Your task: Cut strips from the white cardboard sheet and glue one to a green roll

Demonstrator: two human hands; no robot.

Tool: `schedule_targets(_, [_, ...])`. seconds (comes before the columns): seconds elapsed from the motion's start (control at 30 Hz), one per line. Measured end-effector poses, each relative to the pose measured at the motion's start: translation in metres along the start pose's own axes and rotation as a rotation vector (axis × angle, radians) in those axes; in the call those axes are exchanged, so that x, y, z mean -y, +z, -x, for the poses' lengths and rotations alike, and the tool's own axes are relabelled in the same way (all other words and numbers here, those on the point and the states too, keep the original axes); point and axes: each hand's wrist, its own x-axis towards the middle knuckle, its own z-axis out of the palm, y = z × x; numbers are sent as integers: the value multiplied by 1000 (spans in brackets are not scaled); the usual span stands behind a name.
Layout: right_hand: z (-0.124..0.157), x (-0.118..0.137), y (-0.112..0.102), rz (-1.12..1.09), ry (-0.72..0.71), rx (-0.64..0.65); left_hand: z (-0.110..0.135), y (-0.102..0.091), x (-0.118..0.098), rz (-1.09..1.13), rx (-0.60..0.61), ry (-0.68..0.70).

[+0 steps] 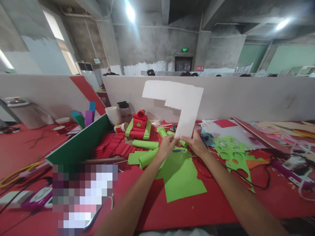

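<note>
Both hands hold up a white sheet of paper cut into a shape like a 7, standing upright above the table. My left hand pinches its bottom edge from the left. My right hand pinches the same edge from the right. Under the hands lies a flat green paper sheet on the red table. Several rolled green paper tubes lie just left of my left hand.
A red and green paper model with a star stands behind the tubes. A green board leans at the left. Green paper with cut-out holes lies at the right, with cables beyond. A white partition closes the back.
</note>
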Motion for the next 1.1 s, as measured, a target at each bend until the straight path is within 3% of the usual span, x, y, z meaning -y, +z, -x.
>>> schedule_targets(0.13, [0,5,-3,87,-21,62,0,0,2,-24,30,24])
schedule_targets(0.37, [0,6,-4,88,-25,46,-1,-1,9,-100,68,97])
schedule_targets(1.1, [1,7,0,-184,57,84,4,1,-8,30,67,-21])
